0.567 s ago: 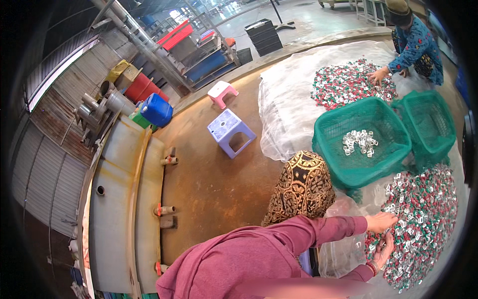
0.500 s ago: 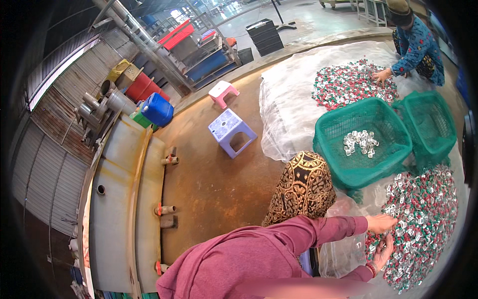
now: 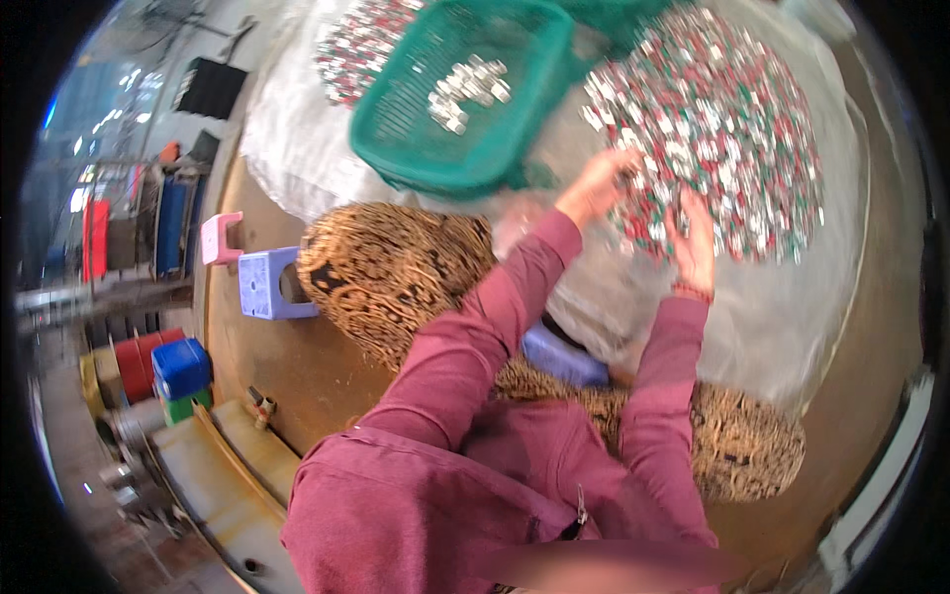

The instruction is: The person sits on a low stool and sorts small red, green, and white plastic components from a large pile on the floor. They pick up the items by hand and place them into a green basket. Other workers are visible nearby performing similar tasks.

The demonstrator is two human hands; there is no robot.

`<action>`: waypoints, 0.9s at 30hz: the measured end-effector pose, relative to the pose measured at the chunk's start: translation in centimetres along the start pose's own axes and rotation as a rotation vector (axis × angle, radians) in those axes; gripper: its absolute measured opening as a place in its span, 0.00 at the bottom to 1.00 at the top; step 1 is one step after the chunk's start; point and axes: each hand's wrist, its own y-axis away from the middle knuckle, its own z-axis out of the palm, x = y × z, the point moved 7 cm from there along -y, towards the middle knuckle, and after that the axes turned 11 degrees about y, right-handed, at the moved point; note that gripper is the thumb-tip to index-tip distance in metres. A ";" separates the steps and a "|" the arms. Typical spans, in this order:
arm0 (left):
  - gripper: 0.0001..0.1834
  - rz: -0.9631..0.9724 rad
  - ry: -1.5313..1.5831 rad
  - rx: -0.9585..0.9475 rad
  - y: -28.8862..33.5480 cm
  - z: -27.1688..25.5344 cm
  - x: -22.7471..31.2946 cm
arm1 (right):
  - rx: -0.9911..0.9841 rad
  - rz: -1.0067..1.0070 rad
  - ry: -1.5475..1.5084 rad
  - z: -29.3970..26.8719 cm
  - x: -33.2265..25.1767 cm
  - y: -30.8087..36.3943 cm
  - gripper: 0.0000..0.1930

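Observation:
A wide heap of small red, green and white plastic pieces point(image 3: 732, 129) is spread over a pale sheet. At the heap's near left edge, my left hand point(image 3: 597, 188) has its fingers drawn together; whatever they hold is too blurred to name. My right hand point(image 3: 697, 238) touches the near side of the heap, its thumb and fingers apart, with a red band at the wrist. Left of the heap, beyond my left forearm, stands a green mesh basket point(image 3: 396, 163). White pieces point(image 3: 470, 89) lie in a small cluster inside it.
A second heap point(image 3: 361, 49) of mixed pieces lies past the basket. The pale sheet point(image 3: 297, 148) runs beneath both. To the left stand a purple stool point(image 3: 262, 282), a pink stool point(image 3: 220, 240) and a blue jerrycan point(image 3: 181, 366). My patterned trousers point(image 3: 396, 267) border the sheet.
My view has swung right and down, so the heap and hands sit nearer the middle. The co-worker at the far heap is out of sight. Both hands stay at the near heap.

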 end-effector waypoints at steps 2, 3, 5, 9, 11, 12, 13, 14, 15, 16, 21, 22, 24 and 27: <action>0.20 -0.173 0.198 0.145 -0.4 -1.1 -3.8 | -0.123 -0.010 0.056 -1.7 0.0 -1.5 0.09; 0.24 -0.250 0.315 0.194 -0.3 -1.0 -5.8 | -0.058 -0.092 0.100 -1.8 -1.2 -1.0 0.08; 0.31 -0.361 0.364 0.135 0.4 0.8 -8.8 | -0.002 -0.280 0.415 -1.3 -2.5 -0.9 0.09; 0.28 -0.181 0.690 0.148 0.6 -0.2 -9.9 | -0.108 -0.631 1.167 5.5 -3.7 2.6 0.11; 0.20 -0.234 0.869 0.053 0.2 0.1 -7.7 | 0.045 -0.873 1.003 5.4 -6.1 3.2 0.10; 0.15 -0.173 0.831 0.112 -0.6 -0.7 -5.4 | 0.100 -0.791 0.914 4.1 -6.9 2.4 0.10; 0.15 -0.159 0.908 -0.068 -0.8 -0.2 -2.0 | 0.162 -0.706 0.826 2.3 -7.6 1.9 0.10; 0.14 -0.111 1.003 -0.128 -0.3 0.9 2.0 | 0.177 -0.594 0.692 0.7 -8.0 1.6 0.10; 0.17 0.181 0.993 -0.299 1.0 1.6 7.6 | 0.178 -0.486 0.551 -0.3 -8.0 1.1 0.10; 0.22 0.189 1.174 -0.325 1.7 1.2 11.0 | 0.213 -0.410 0.654 -2.3 -7.5 0.1 0.12; 0.43 0.312 1.291 -0.174 2.3 -1.3 12.5 | 0.231 -0.293 1.474 -9.8 6.1 -7.8 0.18; 0.43 0.334 1.108 -0.076 2.0 -0.2 10.6 | 0.292 -0.337 1.511 -10.2 8.2 -7.8 0.18; 0.37 0.138 0.730 -0.088 -0.2 -0.9 6.8 | 0.376 -0.417 1.563 -10.2 10.3 -6.3 0.19; 0.17 0.026 -0.538 0.160 -2.3 -3.9 1.5 | 0.387 -0.315 1.589 -7.9 9.9 -4.2 0.17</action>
